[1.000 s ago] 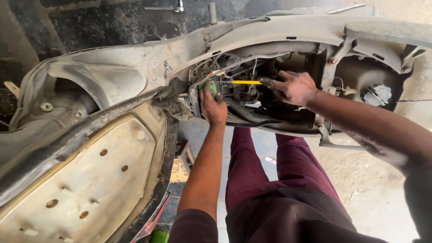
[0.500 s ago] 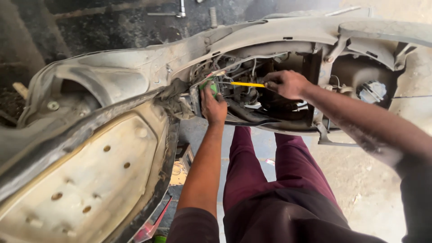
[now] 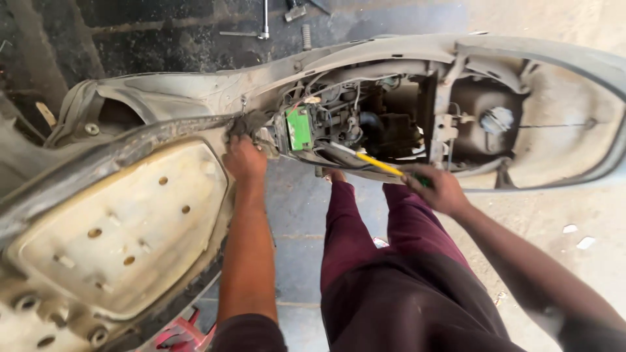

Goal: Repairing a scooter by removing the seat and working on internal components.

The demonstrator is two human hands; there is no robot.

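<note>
A scooter body (image 3: 365,55) with its seat (image 3: 124,228) flipped up stands in front of me, the compartment under the seat open. My left hand (image 3: 242,156) grips the edge of the frame at the seat hinge, beside a green part (image 3: 299,128) among wires. My right hand (image 3: 435,189) holds a yellow-shafted screwdriver (image 3: 373,163), pulled back below the compartment's rim, tip pointing toward the wiring. A round filler cap (image 3: 497,120) sits at the rear of the compartment.
My legs in maroon trousers (image 3: 391,261) are under the scooter body. Metal tools (image 3: 264,19) lie on the dark ground beyond the scooter. A red object (image 3: 182,332) shows at the bottom left. Concrete floor (image 3: 561,215) lies to the right.
My left hand has left the green part and moved left onto the frame edge by the seat hinge. My right hand has drawn the screwdriver out and down from the compartment.
</note>
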